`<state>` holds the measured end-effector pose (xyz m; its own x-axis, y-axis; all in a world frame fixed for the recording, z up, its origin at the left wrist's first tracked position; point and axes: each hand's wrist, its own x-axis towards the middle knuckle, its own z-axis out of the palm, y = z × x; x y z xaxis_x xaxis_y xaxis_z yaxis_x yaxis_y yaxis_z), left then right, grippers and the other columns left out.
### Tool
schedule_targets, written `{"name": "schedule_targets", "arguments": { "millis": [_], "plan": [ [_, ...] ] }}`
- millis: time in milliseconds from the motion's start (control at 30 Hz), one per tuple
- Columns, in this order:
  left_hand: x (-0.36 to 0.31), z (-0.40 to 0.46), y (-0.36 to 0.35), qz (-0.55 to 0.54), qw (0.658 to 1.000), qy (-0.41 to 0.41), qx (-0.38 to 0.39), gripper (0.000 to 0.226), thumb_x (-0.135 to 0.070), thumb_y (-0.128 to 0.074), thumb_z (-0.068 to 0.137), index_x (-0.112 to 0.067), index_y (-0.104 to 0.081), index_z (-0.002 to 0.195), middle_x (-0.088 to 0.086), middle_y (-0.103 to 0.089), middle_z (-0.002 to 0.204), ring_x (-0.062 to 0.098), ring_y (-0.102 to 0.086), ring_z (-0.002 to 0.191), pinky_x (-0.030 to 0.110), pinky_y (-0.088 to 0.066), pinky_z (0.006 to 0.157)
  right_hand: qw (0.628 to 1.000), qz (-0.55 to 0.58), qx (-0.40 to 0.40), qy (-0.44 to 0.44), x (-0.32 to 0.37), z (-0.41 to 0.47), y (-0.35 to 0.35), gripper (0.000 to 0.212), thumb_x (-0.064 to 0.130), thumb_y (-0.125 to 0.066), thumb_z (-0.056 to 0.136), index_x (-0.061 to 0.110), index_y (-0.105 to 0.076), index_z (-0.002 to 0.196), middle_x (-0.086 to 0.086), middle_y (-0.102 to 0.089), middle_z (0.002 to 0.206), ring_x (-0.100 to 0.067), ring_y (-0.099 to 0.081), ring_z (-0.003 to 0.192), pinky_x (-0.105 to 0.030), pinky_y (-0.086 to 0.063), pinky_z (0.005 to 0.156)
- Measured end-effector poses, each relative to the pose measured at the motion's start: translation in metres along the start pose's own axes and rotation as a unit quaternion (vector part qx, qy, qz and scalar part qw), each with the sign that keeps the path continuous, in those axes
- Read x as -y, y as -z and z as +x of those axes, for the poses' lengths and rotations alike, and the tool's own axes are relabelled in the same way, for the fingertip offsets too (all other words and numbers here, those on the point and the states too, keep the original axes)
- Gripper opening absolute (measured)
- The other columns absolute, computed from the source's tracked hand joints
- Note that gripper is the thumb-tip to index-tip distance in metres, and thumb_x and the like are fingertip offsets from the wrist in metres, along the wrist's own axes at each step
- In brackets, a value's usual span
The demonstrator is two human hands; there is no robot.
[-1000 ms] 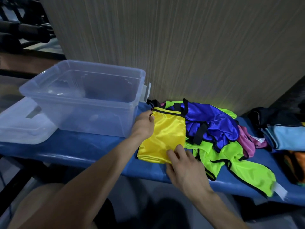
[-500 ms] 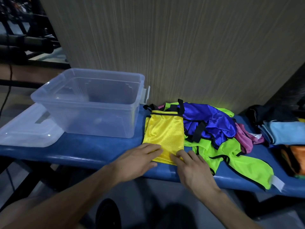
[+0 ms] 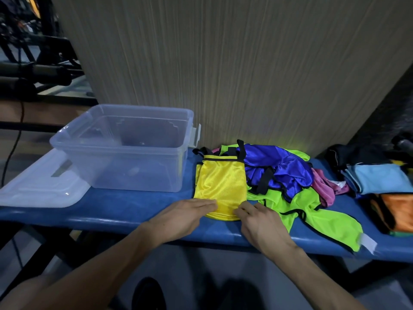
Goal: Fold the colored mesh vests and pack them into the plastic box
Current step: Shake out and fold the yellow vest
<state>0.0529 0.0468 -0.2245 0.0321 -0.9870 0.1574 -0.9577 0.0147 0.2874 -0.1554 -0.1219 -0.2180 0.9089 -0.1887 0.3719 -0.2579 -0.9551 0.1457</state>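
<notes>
Yellow vest folded on the bench, box not yet packed

Yellow mesh, black-trimmed: one yellow vest (image 3: 221,184) folded into a narrow rectangle, flat on the blue bench (image 3: 125,209), just right of the plastic box (image 3: 125,148). Near edge under both hands. Left hand (image 3: 178,218) flat, fingers straight and together, tips resting on the near left corner of the fabric. Right hand (image 3: 261,222) at the near right corner, fingers bent slightly, tips on the fabric; whether pinching or only pressing, cannot tell.

Clear plastic box upright, open, nothing of colour inside; latch flap sticking out at its far right corner. One clear lid (image 3: 38,186) lying flat on the bench at the box's left, touching or nearly touching its base.

Right of the folded piece, an unfolded heap: one blue vest (image 3: 281,168) on top, lime-green vest fabric (image 3: 312,209) beneath and sprawling toward the bench's front edge with a white tag (image 3: 368,242) at its end, one pink vest (image 3: 326,186) bunched at the far side. Exact count of the lime pieces not clear.

Farther right, a folded light-blue cloth (image 3: 380,180), something orange (image 3: 395,209) below it, dark fabric (image 3: 348,153) behind. Wood-grain panel (image 3: 245,74) upright behind the bench.
</notes>
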Motion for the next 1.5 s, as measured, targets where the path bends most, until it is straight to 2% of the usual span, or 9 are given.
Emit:
{"name": "schedule_targets", "arguments": {
  "millis": [167, 300, 433, 533, 767, 900, 1067, 1233, 1500],
  "plan": [
    [-0.015, 0.004, 0.001, -0.018, 0.998, 0.058, -0.031, 0.053, -0.043, -0.053, 0.102, -0.03, -0.043, 0.153, -0.012, -0.049, 0.152, 0.007, -0.044, 0.138, 0.022, -0.037, 0.112, 0.987, 0.119, -0.041, -0.096, -0.001, 0.008, 0.001, 0.018, 0.023, -0.062, 0.076, 0.021, -0.07, 0.092, 0.005, -0.065, 0.083, -0.023, -0.063, 0.072, -0.032, -0.048, 0.052],
    [-0.021, 0.005, -0.004, -0.037, 0.99, 0.113, -0.079, 0.051, -0.004, -0.049, 0.098, -0.024, -0.055, 0.145, 0.001, -0.061, 0.141, 0.023, -0.06, 0.123, 0.035, -0.052, 0.097, 0.96, 0.26, -0.031, -0.102, -0.01, 0.016, 0.011, 0.027, 0.033, -0.051, 0.085, 0.021, -0.07, 0.1, 0.012, -0.065, 0.087, -0.014, -0.048, 0.086, -0.034, -0.049, 0.073],
    [-0.025, 0.007, 0.012, -0.109, 0.981, 0.11, -0.116, 0.04, -0.007, -0.05, 0.099, -0.026, -0.064, 0.132, -0.008, -0.071, 0.107, 0.01, -0.065, 0.09, 0.031, -0.053, 0.076, 0.943, 0.325, -0.006, -0.071, -0.011, 0.007, 0.008, 0.032, 0.043, -0.07, 0.081, 0.033, -0.066, 0.112, 0.023, -0.055, 0.105, -0.008, -0.047, 0.1, -0.035, -0.046, 0.087],
    [-0.03, 0.005, 0.033, -0.125, 0.983, 0.097, -0.093, 0.035, -0.011, -0.05, 0.099, -0.025, -0.066, 0.127, -0.018, -0.061, 0.078, 0.005, -0.056, 0.068, 0.026, -0.045, 0.062, 0.93, 0.354, -0.053, -0.082, -0.012, 0.004, 0.004, 0.023, 0.037, -0.072, 0.084, 0.027, -0.072, 0.105, 0.02, -0.063, 0.106, -0.008, -0.054, 0.104, -0.042, -0.049, 0.09],
    [-0.07, 0.008, 0.134, -0.253, 0.946, 0.033, -0.202, 0.025, -0.019, -0.058, 0.1, -0.024, -0.068, 0.123, -0.014, -0.071, 0.117, 0.011, -0.067, 0.109, 0.028, -0.052, 0.091, 0.806, 0.563, -0.124, -0.133, -0.007, 0.022, 0.099, 0.009, 0.018, -0.069, 0.092, 0.022, -0.075, 0.098, 0.012, -0.076, 0.09, 0.001, -0.066, 0.083, -0.017, -0.051, 0.076],
    [-0.073, 0.033, 0.146, -0.271, 0.918, 0.043, -0.287, 0.022, -0.009, -0.065, 0.098, -0.02, -0.069, 0.117, -0.016, -0.071, 0.115, 0.0, -0.065, 0.11, 0.019, -0.049, 0.092, 0.739, 0.627, -0.148, -0.195, -0.009, 0.035, 0.113, 0.014, 0.026, -0.064, 0.094, 0.017, -0.074, 0.097, 0.003, -0.075, 0.087, -0.009, -0.067, 0.079, -0.025, -0.055, 0.07],
    [-0.037, 0.079, 0.078, -0.264, 0.928, 0.154, -0.214, 0.023, -0.003, -0.062, 0.096, -0.023, -0.07, 0.106, -0.009, -0.071, 0.114, 0.007, -0.065, 0.111, 0.028, -0.049, 0.094, 0.684, 0.652, -0.007, -0.327, -0.026, 0.032, 0.044, 0.021, 0.023, -0.07, 0.096, 0.018, -0.068, 0.116, -0.005, -0.077, 0.107, -0.025, -0.072, 0.103, -0.04, -0.06, 0.09],
    [-0.006, 0.112, 0.026, -0.214, 0.921, 0.276, -0.174, 0.021, -0.009, -0.056, 0.101, -0.024, -0.068, 0.112, 0.0, -0.068, 0.122, 0.02, -0.06, 0.112, 0.024, -0.043, 0.086, 0.742, 0.543, 0.059, -0.39, -0.032, 0.024, 0.003, 0.061, 0.02, -0.082, 0.084, 0.027, -0.054, 0.137, -0.005, -0.066, 0.112, -0.02, -0.066, 0.1, -0.043, -0.056, 0.092],
    [0.018, 0.122, 0.015, -0.22, 0.871, 0.379, -0.222, 0.025, -0.005, -0.05, 0.102, -0.016, -0.068, 0.115, 0.003, -0.064, 0.121, 0.017, -0.054, 0.095, 0.013, -0.032, 0.07, 0.741, 0.585, 0.045, -0.326, -0.013, -0.004, 0.029, 0.057, 0.024, -0.082, 0.085, 0.037, -0.056, 0.134, -0.001, -0.067, 0.11, -0.011, -0.067, 0.104, -0.019, -0.05, 0.095]
  ]
}}
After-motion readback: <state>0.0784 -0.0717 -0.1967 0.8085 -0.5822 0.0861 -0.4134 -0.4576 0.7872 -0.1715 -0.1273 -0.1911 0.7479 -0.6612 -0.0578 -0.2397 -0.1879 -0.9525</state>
